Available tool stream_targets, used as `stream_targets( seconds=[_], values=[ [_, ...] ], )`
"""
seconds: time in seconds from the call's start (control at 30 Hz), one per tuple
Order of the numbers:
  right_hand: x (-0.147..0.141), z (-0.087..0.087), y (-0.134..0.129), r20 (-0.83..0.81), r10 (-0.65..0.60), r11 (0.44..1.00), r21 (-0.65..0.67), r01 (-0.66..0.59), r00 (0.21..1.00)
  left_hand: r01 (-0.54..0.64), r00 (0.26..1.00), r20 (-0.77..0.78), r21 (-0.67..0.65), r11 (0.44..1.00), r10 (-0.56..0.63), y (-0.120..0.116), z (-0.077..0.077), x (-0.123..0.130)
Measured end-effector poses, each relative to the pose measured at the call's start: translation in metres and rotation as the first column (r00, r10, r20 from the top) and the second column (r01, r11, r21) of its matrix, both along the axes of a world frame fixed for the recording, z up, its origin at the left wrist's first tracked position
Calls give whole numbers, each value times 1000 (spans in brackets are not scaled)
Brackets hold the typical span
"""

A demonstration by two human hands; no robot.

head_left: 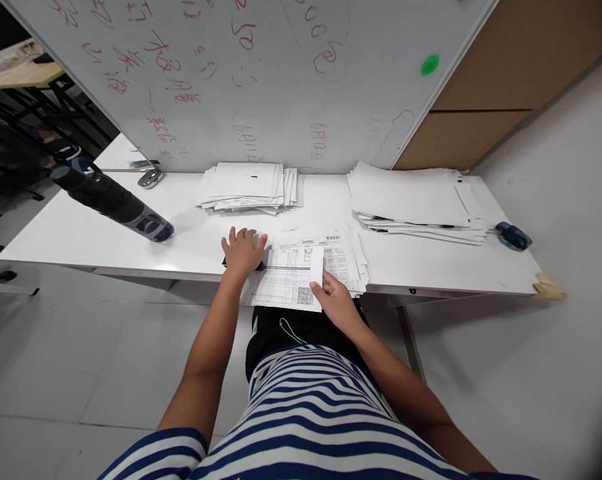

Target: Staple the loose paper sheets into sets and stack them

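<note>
My right hand pinches the right edge of a printed sheet between thumb and fingers. The sheet bears a table, a QR code and a folded-looking strip, and overhangs the table's front edge. My left hand rests with fingers spread on top of a small black object at the sheet's left side; the hand covers most of it, so its kind is hidden. Beneath and to the right of the sheet lie more printed papers, loosely fanned.
Two paper stacks, one left and one right, lie before a whiteboard with red writing. On the white table are a dark bottle, a computer mouse and a dark blue item near the right end.
</note>
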State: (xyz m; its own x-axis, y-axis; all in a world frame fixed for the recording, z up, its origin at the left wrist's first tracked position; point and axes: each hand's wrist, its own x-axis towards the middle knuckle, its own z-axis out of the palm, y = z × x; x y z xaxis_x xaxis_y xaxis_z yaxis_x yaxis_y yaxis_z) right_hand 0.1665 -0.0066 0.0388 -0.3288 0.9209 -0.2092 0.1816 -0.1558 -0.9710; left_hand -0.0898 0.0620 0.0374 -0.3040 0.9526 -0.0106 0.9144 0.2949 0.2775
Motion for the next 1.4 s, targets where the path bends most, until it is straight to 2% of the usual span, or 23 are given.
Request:
stream_targets(
  seconds=[0.27, 0.4, 0.53, 0.63, 0.73, 0.8, 0.87, 0.93, 1.03, 1.1, 1.23, 1.4],
  values=[
    [2, -3, -2, -31, 18, 994, -108, -21, 999, 27, 995, -94, -5, 1000, -27, 4, -6, 4],
    [-1, -3, -4, -87, 11, 986, -168, -26, 996, 39, 995, -98, 46, 998, -34, 2, -7, 7],
    [-1, -2, -7, -89, 34, 988, -149, -47, 995, -8, 1000, 26, 126, 992, 5, 2, -4, 3],
    [-1, -2, -10, -64, 54, 992, -112, -61, 997, -78, 975, 219, 216, 973, 30, -1, 3, -3],
    [0, -4, -12, -28, 54, 995, -82, -56, 998, -115, 909, 412, 395, 912, -64, -10, 8, -7],
    [-1, -5, -13, -16, 58, 996, -68, -59, 998, -120, 890, 437, 499, 858, -129, -16, 9, -10],
    [-1, -6, -14, -5, 60, 996, -65, -61, 998, -107, 915, 382, 542, 834, -131, -20, 7, -13],
    [-1, -5, -14, 7, 62, 996, -69, -61, 998, -59, 956, 277, 506, 861, -97, -21, 3, -15],
    [0, -3, -14, 18, 73, 995, -72, -72, 997, -2, 992, 120, 317, 949, -38, -17, -1, -15],
    [0, -2, -15, 21, 80, 994, -76, -78, 997, -1, 998, 62, 191, 981, -11, -15, 0, -13],
    [0, 0, -16, 30, 71, 994, -84, -68, 997, -5, 1000, 26, 68, 998, 3, -12, 6, -10],
    [0, -1, -16, 40, 68, 994, -87, -64, 997, -5, 1000, 17, 33, 999, 5, -11, 8, -10]
  ],
)
